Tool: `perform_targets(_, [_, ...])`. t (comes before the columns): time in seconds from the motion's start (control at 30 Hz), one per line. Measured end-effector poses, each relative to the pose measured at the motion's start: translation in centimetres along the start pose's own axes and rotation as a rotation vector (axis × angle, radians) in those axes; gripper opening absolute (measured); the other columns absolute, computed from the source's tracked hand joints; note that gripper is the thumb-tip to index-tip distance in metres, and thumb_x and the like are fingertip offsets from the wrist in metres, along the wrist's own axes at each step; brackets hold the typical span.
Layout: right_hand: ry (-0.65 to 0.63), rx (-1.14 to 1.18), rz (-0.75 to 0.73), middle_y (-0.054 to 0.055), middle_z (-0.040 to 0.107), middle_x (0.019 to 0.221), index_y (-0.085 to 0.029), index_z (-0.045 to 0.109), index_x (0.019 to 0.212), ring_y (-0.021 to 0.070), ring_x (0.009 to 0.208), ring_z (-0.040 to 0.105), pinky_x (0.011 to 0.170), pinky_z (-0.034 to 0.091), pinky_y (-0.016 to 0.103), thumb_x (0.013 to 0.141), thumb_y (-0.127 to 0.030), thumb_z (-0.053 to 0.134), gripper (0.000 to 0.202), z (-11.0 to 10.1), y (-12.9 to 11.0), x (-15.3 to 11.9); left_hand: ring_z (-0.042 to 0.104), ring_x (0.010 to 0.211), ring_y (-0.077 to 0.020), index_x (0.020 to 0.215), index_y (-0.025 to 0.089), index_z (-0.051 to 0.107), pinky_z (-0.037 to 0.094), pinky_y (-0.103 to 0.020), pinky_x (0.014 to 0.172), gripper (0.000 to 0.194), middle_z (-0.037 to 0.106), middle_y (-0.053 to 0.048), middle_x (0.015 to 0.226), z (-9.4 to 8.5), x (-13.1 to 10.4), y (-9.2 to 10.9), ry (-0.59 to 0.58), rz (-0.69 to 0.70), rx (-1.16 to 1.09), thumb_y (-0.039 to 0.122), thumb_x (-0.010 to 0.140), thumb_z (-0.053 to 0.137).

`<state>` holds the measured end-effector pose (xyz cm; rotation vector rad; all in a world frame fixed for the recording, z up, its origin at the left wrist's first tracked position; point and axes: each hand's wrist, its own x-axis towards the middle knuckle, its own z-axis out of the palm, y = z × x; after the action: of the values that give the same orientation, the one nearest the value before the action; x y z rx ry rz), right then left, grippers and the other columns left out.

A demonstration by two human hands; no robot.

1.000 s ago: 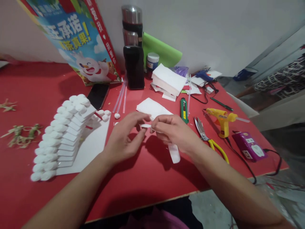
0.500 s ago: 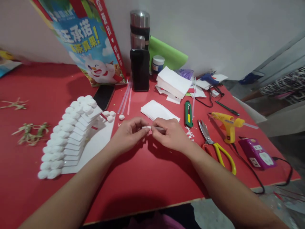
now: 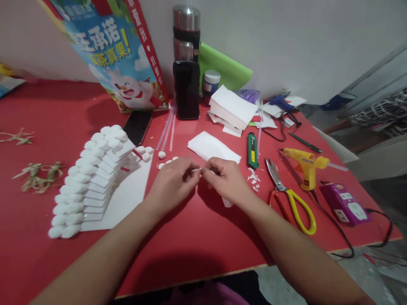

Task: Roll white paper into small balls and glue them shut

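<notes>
My left hand and my right hand meet above the red table, fingertips pinched close together. Between them is a thin white paper strip, mostly hidden by the fingers. Its pale tail end seems to show below my right palm. Small white rolled discs lie just beyond my left hand, partly covered by it. Behind the hands rests a stack of white paper pieces. Left of my left forearm stands a stepped white paper model edged with rows of white discs.
On the right lie a green utility knife, paper scraps, scissors, a yellow glue gun and a purple power box with cords. A phone leans on a steel flask. Straw knots lie left.
Both hands stay pinched together, with the fingers shifted slightly on the strip. Less of it shows between them, and a pale end now appears below my right hand. The view tilts slightly.
</notes>
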<state>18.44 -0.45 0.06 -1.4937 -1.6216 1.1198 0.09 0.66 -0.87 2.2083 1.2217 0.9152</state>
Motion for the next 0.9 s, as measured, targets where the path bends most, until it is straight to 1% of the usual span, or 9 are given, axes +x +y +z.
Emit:
perform_targets(0.13, [-0.083,0.372,0.160,-0.006,0.057,0.050,-0.022,0.054,0.068,0.0087,0.037,0.041,0.040,0.030,0.023,0.084,-0.030,0.061,0.019,0.2,-0.3,-0.1,0.065,0.070,-0.0212,0.085,0.015,0.067,0.045,-0.034,0.064,0.023,0.073,-0.009,0.079,0.1,-0.2,-0.1,0.064,0.348,0.348,0.016,0.100,0.050])
perform_targets(0.2, [-0.108,0.444,0.191,-0.006,0.056,0.049,-0.022,0.054,0.067,0.0082,0.035,0.040,0.038,0.029,0.023,0.083,-0.029,0.062,0.019,0.1,-0.3,-0.2,0.065,0.070,-0.0217,0.084,0.016,0.067,0.044,-0.034,0.063,0.024,0.074,-0.010,0.080,0.1,-0.2,0.0,0.049,0.381,0.371,0.016,0.100,0.050])
perform_targets(0.27, [-0.088,0.395,0.175,-0.006,0.057,0.049,-0.021,0.057,0.070,0.0088,0.036,0.043,0.038,0.030,0.023,0.083,-0.029,0.063,0.016,0.0,-0.3,-0.2,0.067,0.072,-0.0210,0.086,0.017,0.068,0.046,-0.033,0.064,0.019,0.074,-0.009,0.081,0.0,-0.1,0.2,0.023,0.271,0.223,0.016,0.097,0.053])
perform_targets(0.37, [0.001,0.177,0.044,-0.004,0.062,0.056,-0.020,0.063,0.077,0.0102,0.043,0.050,0.045,0.036,0.023,0.087,-0.029,0.063,0.013,-0.1,0.0,-0.2,0.070,0.069,-0.0194,0.097,0.018,0.069,0.052,-0.030,0.062,0.011,0.074,-0.005,0.081,-0.1,0.2,0.7,-0.010,-0.102,-0.267,0.024,0.095,0.060])
perform_targets(0.43, [0.054,0.029,-0.093,-0.003,0.065,0.060,-0.020,0.065,0.080,0.0105,0.049,0.051,0.051,0.038,0.024,0.091,-0.027,0.061,0.014,-0.2,0.2,-0.2,0.067,0.056,-0.0183,0.106,0.020,0.068,0.052,-0.029,0.050,0.019,0.072,-0.002,0.072,-0.2,0.4,0.9,-0.050,-0.375,-0.615,0.033,0.098,0.058])
perform_targets(0.53, [0.093,-0.144,-0.298,-0.001,0.068,0.068,-0.019,0.068,0.083,0.0111,0.057,0.053,0.059,0.039,0.026,0.095,-0.024,0.057,0.017,-0.4,0.3,-0.4,0.058,0.041,-0.0154,0.094,0.020,0.066,0.044,-0.025,0.035,0.029,0.068,-0.002,0.063,-0.2,0.8,0.7,-0.174,-0.622,-0.907,0.045,0.100,0.053])
perform_targets(0.63, [0.080,-0.296,-0.412,0.002,0.071,0.078,-0.019,0.069,0.087,0.0127,0.066,0.058,0.065,0.041,0.027,0.100,-0.024,0.053,0.021,-0.5,0.3,-0.5,0.060,0.044,-0.0113,0.078,0.018,0.063,0.039,-0.019,0.033,0.031,0.070,-0.004,0.072,-0.3,1.0,0.5,-0.215,-0.705,-1.031,0.045,0.094,0.066])
perform_targets(0.7, [0.077,-0.356,-0.433,0.002,0.072,0.081,-0.020,0.069,0.088,0.0135,0.069,0.060,0.068,0.042,0.027,0.102,-0.025,0.052,0.022,-0.6,0.3,-0.6,0.062,0.048,-0.0105,0.077,0.017,0.064,0.038,-0.017,0.033,0.031,0.072,-0.005,0.076,-0.5,1.1,0.4,-0.203,-0.722,-1.074,0.043,0.091,0.073])
perform_targets(0.9, [0.110,-0.356,-0.452,0.002,0.073,0.079,-0.020,0.066,0.083,0.0131,0.068,0.060,0.066,0.041,0.027,0.104,-0.026,0.052,0.026,-0.5,0.5,-0.6,0.060,0.047,-0.0091,0.077,0.014,0.068,0.034,-0.015,0.033,0.031,0.073,-0.007,0.074,-0.8,1.0,0.4,-0.275,-0.746,-1.146,0.040,0.083,0.083])
